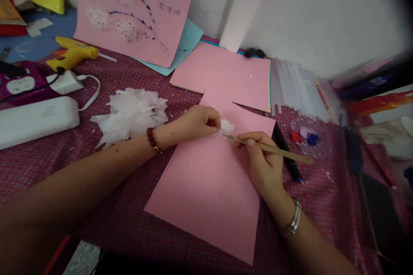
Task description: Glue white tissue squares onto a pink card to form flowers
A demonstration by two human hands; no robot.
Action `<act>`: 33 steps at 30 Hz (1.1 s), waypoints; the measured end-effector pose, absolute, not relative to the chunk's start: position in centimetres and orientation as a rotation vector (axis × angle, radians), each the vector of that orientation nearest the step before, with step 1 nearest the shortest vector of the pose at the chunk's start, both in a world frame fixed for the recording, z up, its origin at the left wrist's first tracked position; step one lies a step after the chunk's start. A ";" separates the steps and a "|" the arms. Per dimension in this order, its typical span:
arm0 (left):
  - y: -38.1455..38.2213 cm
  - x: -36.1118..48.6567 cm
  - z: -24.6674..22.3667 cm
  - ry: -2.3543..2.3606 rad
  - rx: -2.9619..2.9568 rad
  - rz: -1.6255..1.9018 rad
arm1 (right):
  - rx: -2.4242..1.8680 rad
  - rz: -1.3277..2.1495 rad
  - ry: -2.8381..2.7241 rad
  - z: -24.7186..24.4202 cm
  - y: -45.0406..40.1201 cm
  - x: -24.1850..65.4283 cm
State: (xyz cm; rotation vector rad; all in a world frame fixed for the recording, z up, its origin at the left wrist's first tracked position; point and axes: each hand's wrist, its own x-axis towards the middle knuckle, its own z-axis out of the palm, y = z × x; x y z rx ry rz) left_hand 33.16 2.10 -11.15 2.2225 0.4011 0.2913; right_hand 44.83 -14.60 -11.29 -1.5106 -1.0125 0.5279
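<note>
A pink paper sheet [206, 189] lies at a slant in front of me on the checked cloth. On its upper part is a small white ruffled paper piece [227, 126]. My left hand [201, 123] is closed in a pinch at the left edge of this piece; the fingertips are partly hidden. A long, pale wooden stick [284, 151] is held in my right hand [263, 161] like a pen. Its thin tip points left, close to the white piece and my left fingertips. Left of the sheet, partly behind my left wrist, lies a larger bunch of white crinkled paper [132, 114].
A pink picture with white pompom flowers [129, 17] leans at the back left. Nearby are a yellow glue gun [72, 53] and a white power bank [38, 120]. Stacked coloured paper [226, 73] lies behind; a clear paint dish [309, 133] and black marker [292, 167] are right.
</note>
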 end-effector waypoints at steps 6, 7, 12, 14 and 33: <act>1.9 33.2 -11.1 0.429 2.235 0.312 | -1.618 0.524 -1.178 -11.3 -14.7 44.6; 1.9 33.3 -11.1 0.429 2.246 0.314 | -1.634 0.516 -1.190 -11.3 -14.7 44.5; 1.8 33.5 -11.2 0.451 2.266 0.310 | -1.731 0.438 -1.278 -11.3 -14.7 44.5; 1.9 33.5 -11.2 0.437 2.236 0.312 | -1.765 0.401 -1.323 -11.4 -14.7 44.5; 4.4 29.1 -3.0 0.639 1.823 0.613 | -1.682 0.449 -1.199 -11.7 -15.5 44.6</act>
